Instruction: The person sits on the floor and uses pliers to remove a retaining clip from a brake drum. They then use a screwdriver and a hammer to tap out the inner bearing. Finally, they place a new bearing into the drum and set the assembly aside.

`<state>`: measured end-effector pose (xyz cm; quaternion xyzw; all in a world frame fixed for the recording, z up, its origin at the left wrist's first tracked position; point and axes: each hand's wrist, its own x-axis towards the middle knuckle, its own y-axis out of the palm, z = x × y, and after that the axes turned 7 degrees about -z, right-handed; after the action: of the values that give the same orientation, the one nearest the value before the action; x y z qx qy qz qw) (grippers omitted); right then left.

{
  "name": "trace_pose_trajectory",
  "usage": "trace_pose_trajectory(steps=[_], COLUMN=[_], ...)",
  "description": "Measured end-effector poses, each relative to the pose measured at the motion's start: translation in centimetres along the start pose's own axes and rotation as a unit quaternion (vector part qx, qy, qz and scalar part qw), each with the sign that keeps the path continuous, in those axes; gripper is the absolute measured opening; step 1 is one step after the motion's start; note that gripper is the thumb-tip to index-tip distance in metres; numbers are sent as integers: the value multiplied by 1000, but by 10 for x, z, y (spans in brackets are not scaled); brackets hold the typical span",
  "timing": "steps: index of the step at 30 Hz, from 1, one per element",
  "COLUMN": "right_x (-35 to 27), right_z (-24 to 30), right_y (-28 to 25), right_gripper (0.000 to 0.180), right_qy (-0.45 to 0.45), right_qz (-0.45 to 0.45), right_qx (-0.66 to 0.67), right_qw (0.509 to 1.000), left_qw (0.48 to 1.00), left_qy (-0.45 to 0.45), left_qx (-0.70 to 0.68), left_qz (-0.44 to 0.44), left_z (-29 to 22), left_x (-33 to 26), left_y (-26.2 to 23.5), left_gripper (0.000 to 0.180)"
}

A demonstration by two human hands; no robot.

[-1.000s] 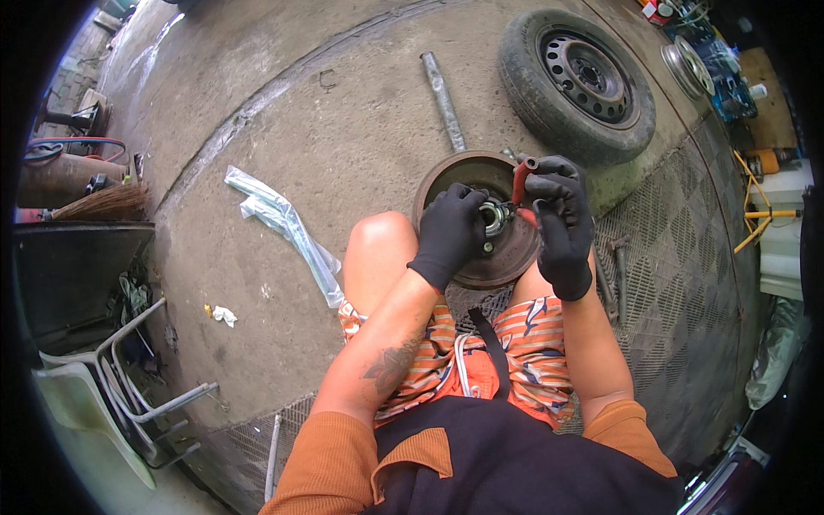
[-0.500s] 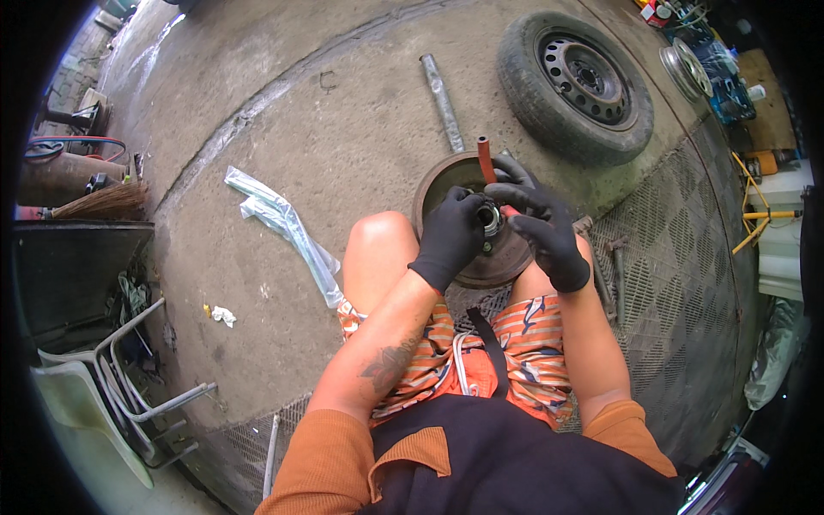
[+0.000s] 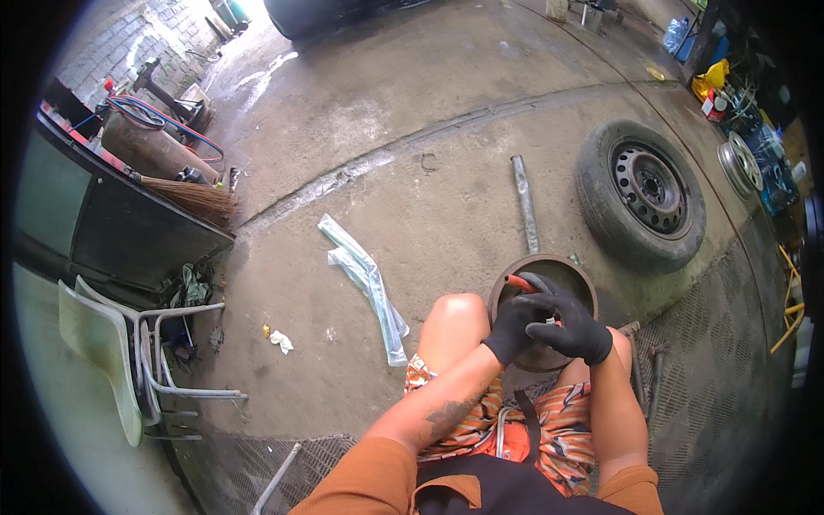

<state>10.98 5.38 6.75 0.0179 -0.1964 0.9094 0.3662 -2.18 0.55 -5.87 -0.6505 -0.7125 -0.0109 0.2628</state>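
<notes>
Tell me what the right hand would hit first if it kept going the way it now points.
Probably the left hand: the right hand points leftward across the rusty drum, and its fingers already seem to overlap it. Depth is unclear.

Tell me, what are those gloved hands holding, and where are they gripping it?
The right hand and left hand are closed together on a red-handled tool, low on its shaft, over the rusty brake drum. Only its red end shows, so the exact grip cannot be told.

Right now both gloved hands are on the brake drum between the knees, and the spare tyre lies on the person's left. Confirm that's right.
Not quite. The head view shows the tyre on the person's right. Both gloved hands, left hand and right hand, are on the brake drum between the knees.
</notes>
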Motion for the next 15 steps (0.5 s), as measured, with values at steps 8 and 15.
trace_pose_trajectory(steps=[8,15], right_x=[-16,-45], right_z=[-14,-22], right_y=[4,-20], right_gripper=[64,67], right_qy=[1,33], right_qz=[-105,-247], right_qx=[20,195], right_qw=[994,948], left_qw=[997,993], left_qy=[-49,-80], left_qx=[53,82], left_qz=[33,0], left_z=[-10,-21], left_x=[12,20], left_y=[-1,0], left_gripper=[29,26])
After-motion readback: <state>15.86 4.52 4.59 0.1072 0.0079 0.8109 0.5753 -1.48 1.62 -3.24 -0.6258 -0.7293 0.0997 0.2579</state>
